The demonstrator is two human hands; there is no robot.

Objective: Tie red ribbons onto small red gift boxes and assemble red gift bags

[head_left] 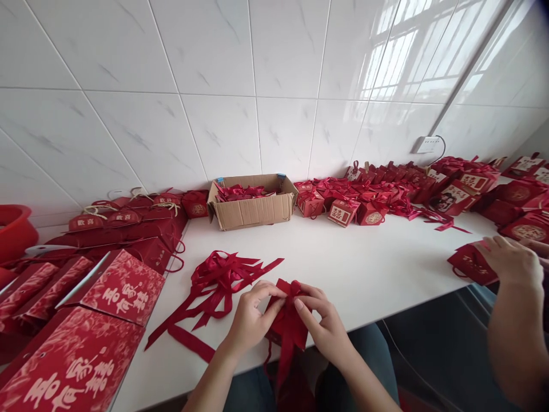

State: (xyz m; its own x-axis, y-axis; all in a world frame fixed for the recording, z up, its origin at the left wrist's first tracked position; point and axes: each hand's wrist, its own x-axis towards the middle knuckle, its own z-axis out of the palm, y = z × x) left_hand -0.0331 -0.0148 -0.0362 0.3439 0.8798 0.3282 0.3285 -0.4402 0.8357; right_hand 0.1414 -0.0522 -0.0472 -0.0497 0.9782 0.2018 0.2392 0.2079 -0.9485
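Crimson satin ribbon (287,344), wide and glossy, lies gathered over a small dark-red folded-paper box (301,333) at the near edge of the table, above the lap; I cannot tell whether the tabletop bears any of its weight. Closest to me, the left hand (251,315) has thumb and forefinger pinched together on the ribbon from one side, and the right hand (323,321) is clamped on it from the other, thumb pressed to the front of the gathered part. I would judge the box light, its walls stiff but easily dented, so I'd steady it by its edges and keep any pull off the flat faces. Ribbon that shiny should be limp and slippery; a fingertip pinch close to the gather ought to hold better than a grip far down the tail. Just beyond the left hand, a loose tangle of red ribbon strips (221,266) sits on the white tabletop (343,257), with large red floral-printed paper boxes (124,286) to the left. Off to the right, a co-worker's hand (514,257) rests on another red paper box (469,264). Farther back I see an open brown cardboard carton (253,216) and clustered small red gift boxes (343,212), all before a glossy white tiled wall (214,134).
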